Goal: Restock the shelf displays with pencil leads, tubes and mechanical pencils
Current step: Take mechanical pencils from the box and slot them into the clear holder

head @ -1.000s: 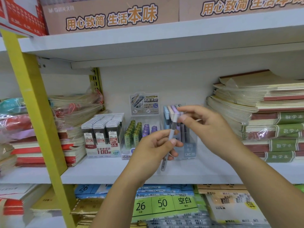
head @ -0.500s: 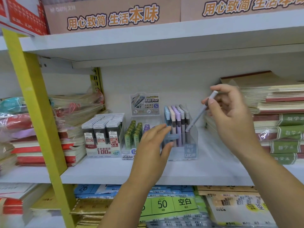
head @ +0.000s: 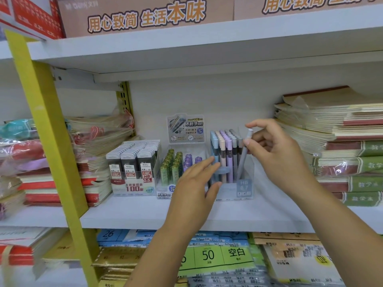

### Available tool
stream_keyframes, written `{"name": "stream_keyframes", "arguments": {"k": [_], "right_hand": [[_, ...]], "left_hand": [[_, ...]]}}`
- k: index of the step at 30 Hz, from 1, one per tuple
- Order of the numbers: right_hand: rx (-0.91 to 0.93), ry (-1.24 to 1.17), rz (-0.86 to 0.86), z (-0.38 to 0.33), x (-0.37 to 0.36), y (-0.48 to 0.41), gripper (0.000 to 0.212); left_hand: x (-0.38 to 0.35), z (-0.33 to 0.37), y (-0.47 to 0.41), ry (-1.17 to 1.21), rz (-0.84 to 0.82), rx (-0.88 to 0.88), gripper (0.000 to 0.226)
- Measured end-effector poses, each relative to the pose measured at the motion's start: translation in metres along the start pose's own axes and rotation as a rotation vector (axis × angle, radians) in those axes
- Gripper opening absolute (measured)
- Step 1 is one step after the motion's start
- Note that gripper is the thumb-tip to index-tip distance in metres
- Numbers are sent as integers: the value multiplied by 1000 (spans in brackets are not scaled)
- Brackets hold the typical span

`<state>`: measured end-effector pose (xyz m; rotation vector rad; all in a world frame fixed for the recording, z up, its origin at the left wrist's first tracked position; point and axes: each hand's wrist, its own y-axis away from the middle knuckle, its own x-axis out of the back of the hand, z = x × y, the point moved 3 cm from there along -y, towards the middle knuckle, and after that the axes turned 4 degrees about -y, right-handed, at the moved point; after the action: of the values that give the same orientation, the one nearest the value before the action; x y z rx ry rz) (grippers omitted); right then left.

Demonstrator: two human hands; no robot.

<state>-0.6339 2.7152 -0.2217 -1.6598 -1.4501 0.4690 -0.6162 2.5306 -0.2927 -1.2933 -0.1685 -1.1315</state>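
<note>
The right hand (head: pixel 275 154) pinched a grey mechanical pencil (head: pixel 243 160) near its top, between thumb and forefinger, with the other fingers curled loosely behind. The pencil hung tip down and a little tilted. Its lower end was inside the clear display box (head: pixel 244 189), which stood just below and to the left of that hand. Its cap stood above the rows of pencils (head: pixel 224 154) already upright in the box, which were blue, pink, lilac and grey.

The left hand (head: pixel 192 189) was spread wide, with the fingers straight and the thumb held apart. The fingertips lay against the front left corner of the clear box and the thumb was low on its front. It gripped nothing that I could see.

Just left of those fingertips stood a smaller clear display of lead tubes (head: pixel 176 168), green ones in front and purple ones nearer the hand, with a printed card rising behind it. Further left sat a box of dark lead cases (head: pixel 132 162) marked 0.5 HB. All three displays stood side by side on the white shelf (head: pixel 145 214).

Well to the right of the right hand were stacked notebooks (head: pixel 342 141). More stacks in plastic wrap (head: pixel 99 141) lay far left of the left hand, beside the yellow upright (head: pixel 41 121).
</note>
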Motion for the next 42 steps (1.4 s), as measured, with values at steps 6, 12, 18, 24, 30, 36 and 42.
{"name": "stream_keyframes", "arguments": {"k": [6,12,18,24,30,36,42], "right_hand": [[27,147,66,7,-7,0,24],[98,427,-35,16,-15,-1,24],[-32,273,-91,25,-20,20,70],[-26,339,-246,35,-41,42,96],[8,347,-224,33,-50,42,90],[-9,515,-177,27,-41,21,84],[64,636,-274,13,-49,-1,61]], "left_hand": [[-2,-3,0,8,15,-6,50],[-3,-6,1,-6,13,-22,51],[1,-10,2,-33,64,-25,54],[2,-22,2,-271,57,-1,66],[-9,-30,6,-290,5,-27,64],[10,-32,3,-294,105,-26,58],[26,-54,10,-294,-6,25,61]]}}
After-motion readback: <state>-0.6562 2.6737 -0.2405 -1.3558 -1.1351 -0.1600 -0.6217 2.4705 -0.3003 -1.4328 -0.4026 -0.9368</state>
